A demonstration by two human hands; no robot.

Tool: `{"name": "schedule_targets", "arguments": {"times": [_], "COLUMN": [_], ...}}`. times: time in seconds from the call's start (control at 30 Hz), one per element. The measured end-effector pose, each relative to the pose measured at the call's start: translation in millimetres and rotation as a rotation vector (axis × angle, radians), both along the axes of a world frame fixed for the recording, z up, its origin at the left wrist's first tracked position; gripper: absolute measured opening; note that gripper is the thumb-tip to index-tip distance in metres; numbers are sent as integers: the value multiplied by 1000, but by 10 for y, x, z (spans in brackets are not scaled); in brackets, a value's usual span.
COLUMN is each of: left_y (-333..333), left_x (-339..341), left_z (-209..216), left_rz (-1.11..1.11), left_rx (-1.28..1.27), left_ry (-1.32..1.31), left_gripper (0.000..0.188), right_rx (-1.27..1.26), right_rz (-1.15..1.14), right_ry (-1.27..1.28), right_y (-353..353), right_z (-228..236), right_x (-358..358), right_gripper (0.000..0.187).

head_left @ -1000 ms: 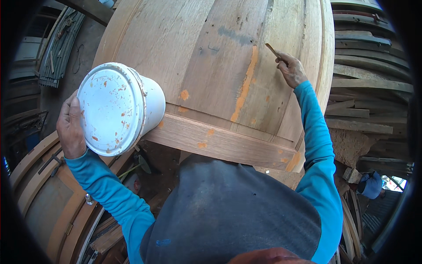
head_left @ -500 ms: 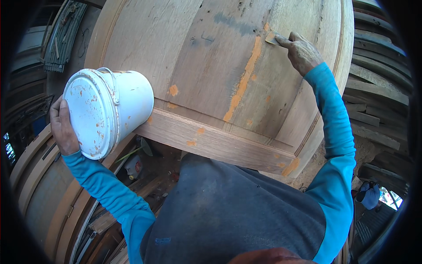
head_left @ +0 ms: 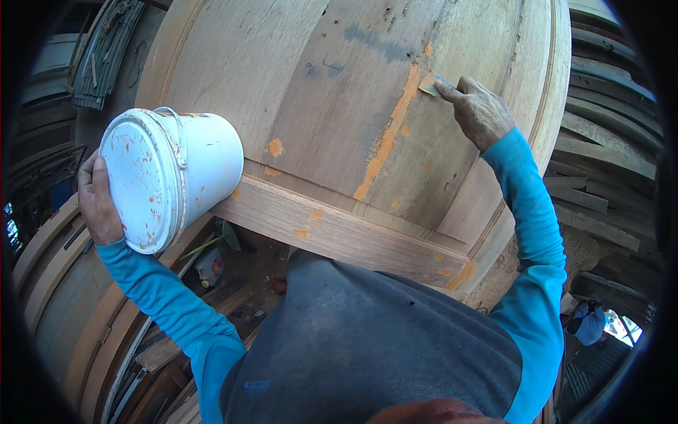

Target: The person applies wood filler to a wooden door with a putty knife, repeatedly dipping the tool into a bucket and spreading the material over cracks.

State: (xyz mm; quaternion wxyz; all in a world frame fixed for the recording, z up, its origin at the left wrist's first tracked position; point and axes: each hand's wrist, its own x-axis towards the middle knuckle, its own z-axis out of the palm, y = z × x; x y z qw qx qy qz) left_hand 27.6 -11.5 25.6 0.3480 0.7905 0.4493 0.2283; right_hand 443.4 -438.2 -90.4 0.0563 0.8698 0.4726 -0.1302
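A putty knife is gripped in my right hand, its blade against the wooden door panel. The blade rests just right of the upper end of a long strip of orange filler. Smaller orange dabs mark the panel and the door's near rail. At the left, a white bucket lies on its side at the door's near corner, its spattered lid turned toward the left. My left hand clasps the lid end, thumb on the lid; its other fingers are partly hidden.
Stacked boards line the right side. Curved-looking wooden frames lean at the lower left, near a small white container on the floor. Grey corrugated sheets stand at the far left. Someone in blue is partly visible at the lower right.
My right hand has drawn the putty knife a short way toward me along the filler strip. My left hand still holds the bucket; the whole view has shifted slightly.
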Motion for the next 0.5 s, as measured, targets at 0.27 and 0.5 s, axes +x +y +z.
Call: {"name": "schedule_targets", "arguments": {"times": [0.27,0.5], "left_y": [33,-16], "left_x": [-30,-10], "left_z": [-30,-19], "left_rz": [-1,7], "left_rx": [21,-10], "left_ry": [-3,-18], "left_gripper": [42,41], "right_rx": [-50,-115], "right_rz": [-22,-23], "right_ry": [-56,59], "right_y": [268,96], "right_z": [124,68], "right_x": [272,-41], "right_gripper": [51,50]}}
